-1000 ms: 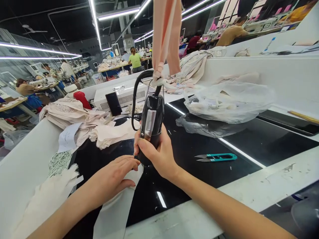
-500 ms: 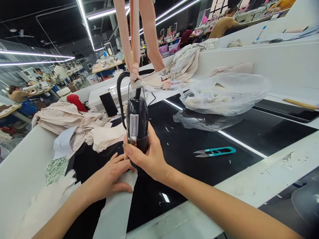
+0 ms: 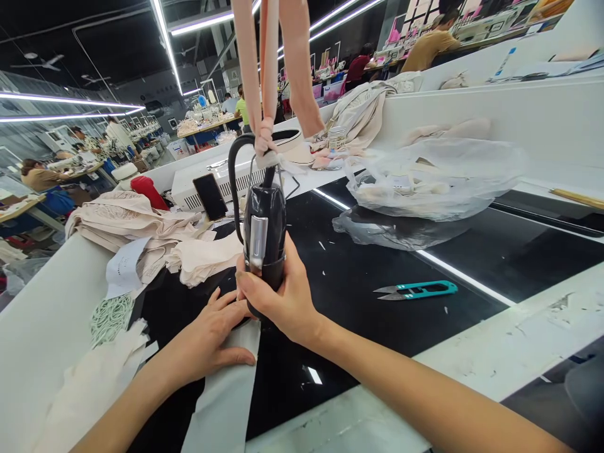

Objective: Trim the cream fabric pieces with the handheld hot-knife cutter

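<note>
My right hand (image 3: 283,296) is wrapped round a black handheld power tool (image 3: 264,233) with a metal lever on its side, held upright over the glossy black tabletop (image 3: 340,321). A black cord and a knotted pink fabric strip (image 3: 267,135) join the top of the tool. Beside its base, my left hand (image 3: 221,330) lies with its fingers spread on a pale grey strip of material (image 3: 226,393). The tool's lower end is hidden behind my hands.
Teal thread snips (image 3: 419,289) lie to the right, below a clear plastic bag (image 3: 429,182). Cream fabric pieces (image 3: 202,258), a phone (image 3: 210,197), a white label (image 3: 126,267) and pale green cord (image 3: 112,318) sit at the left. People work at machines in the background.
The whole view has shifted slightly, so things sit a little further right. Both hands keep nearly the same pose, the right still round the tool.
</note>
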Tool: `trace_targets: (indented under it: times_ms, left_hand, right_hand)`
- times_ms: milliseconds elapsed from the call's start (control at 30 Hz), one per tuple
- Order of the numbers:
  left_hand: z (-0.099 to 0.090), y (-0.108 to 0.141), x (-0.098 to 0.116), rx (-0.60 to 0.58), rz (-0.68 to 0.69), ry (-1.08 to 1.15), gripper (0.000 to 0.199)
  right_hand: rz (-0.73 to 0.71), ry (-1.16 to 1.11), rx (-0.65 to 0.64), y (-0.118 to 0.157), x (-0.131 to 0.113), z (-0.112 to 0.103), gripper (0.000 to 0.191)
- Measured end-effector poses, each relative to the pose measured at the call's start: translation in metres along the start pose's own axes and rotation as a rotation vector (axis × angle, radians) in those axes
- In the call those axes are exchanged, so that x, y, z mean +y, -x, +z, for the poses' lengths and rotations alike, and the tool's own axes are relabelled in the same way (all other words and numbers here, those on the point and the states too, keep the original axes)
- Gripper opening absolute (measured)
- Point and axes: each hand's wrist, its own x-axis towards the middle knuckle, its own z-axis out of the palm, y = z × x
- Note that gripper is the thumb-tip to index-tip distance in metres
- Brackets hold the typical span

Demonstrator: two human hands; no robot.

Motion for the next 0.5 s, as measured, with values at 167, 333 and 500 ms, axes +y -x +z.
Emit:
trace_targets:
  times_ms: [167, 333, 500]
  left_hand:
    - [-0.0005, -0.0001, -0.0002, -0.006, 0.01, -0.04, 0.06]
    - [-0.0033, -0.0009, 0.0017, -0.017, 0.017, -0.054, 0.052]
    - [-0.0046, -0.0021, 0.0031, -0.02, 0.034, -0.052, 0.066]
  right_hand:
    - [0.01, 0.004, 0.002, -0.0008, -0.0045, 0.0009, 0.032]
    - [0.011, 0.025, 0.025, -0.0015, -0.0048, 0.0008, 0.032]
    - [0.026, 0.008, -0.007, -0.0004, -0.0012, 0.0023, 0.031]
